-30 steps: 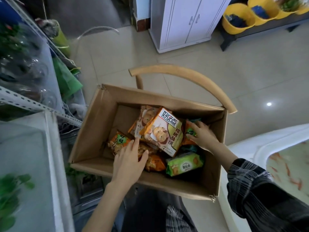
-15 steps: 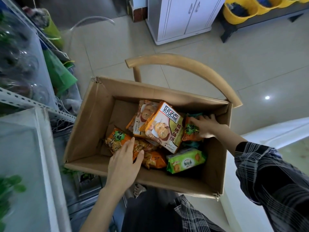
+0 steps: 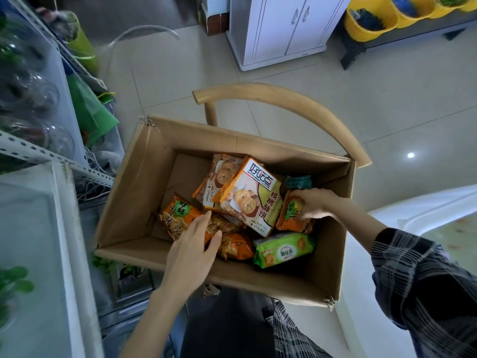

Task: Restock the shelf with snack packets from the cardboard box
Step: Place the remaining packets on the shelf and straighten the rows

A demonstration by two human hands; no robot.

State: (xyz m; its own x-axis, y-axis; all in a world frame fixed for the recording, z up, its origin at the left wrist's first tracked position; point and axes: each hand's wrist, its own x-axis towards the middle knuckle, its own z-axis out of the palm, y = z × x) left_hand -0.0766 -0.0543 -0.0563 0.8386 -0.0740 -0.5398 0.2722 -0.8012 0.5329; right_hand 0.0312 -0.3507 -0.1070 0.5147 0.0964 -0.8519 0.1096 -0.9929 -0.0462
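Note:
An open cardboard box [image 3: 134, 192] stands on a wooden chair and holds several snack packets. My left hand [image 3: 192, 250] reaches in over the near wall, fingers laid on an orange packet [image 3: 175, 217] at the left. My right hand [image 3: 316, 204] grips the top of a small orange packet [image 3: 293, 220] at the box's right side and has it tilted upright. Between the hands lie two large biscuit packs [image 3: 250, 195], one upon the other. A green packet [image 3: 282, 249] lies at the front right, and another orange packet [image 3: 236, 246] beside it.
A metal shelf unit [image 3: 38, 151] with glass jars and green bags runs down the left. The chair's curved wooden back [image 3: 296, 99] arcs behind the box. A white cabinet [image 3: 284, 29] and yellow buckets [image 3: 369, 19] stand farther back on the tiled floor. A white tub edge [image 3: 413, 202] lies at right.
My right hand has closed on the small orange packet and raised it upright. My left hand has slid slightly forward onto the left orange packet.

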